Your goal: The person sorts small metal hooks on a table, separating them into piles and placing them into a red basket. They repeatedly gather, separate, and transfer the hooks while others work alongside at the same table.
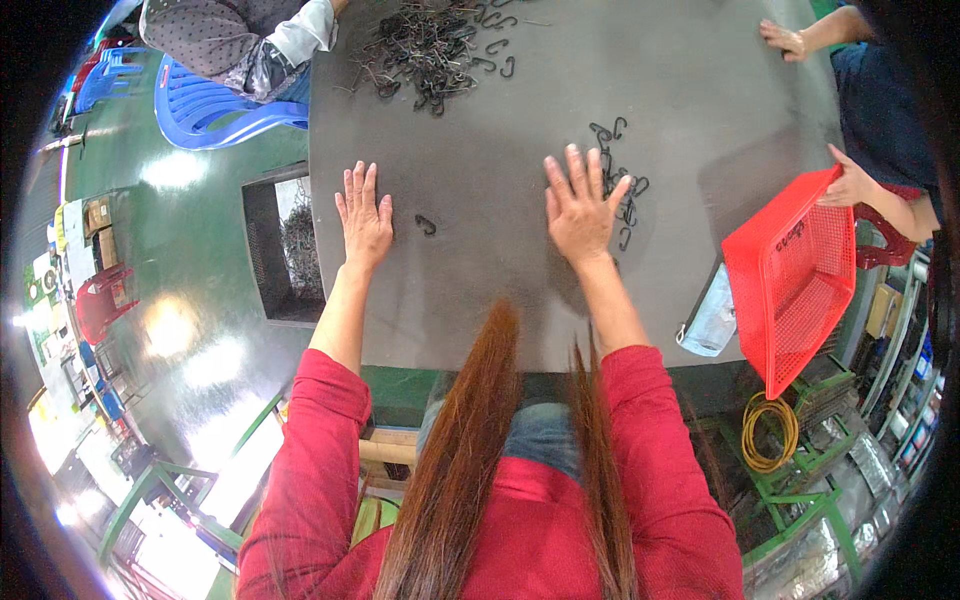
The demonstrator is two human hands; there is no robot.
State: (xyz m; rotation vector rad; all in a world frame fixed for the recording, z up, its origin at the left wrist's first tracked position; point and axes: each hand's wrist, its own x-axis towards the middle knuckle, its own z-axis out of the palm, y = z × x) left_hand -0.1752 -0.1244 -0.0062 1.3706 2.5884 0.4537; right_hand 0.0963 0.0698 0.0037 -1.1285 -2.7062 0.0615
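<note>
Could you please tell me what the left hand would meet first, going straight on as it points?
The left hand would probably meet the left edge of the pile of dark hooks on the grey table, though it might just skim past.

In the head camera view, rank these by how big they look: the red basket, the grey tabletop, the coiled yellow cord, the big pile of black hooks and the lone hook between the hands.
1. Grey tabletop
2. Red basket
3. Big pile of black hooks
4. Coiled yellow cord
5. Lone hook
</note>
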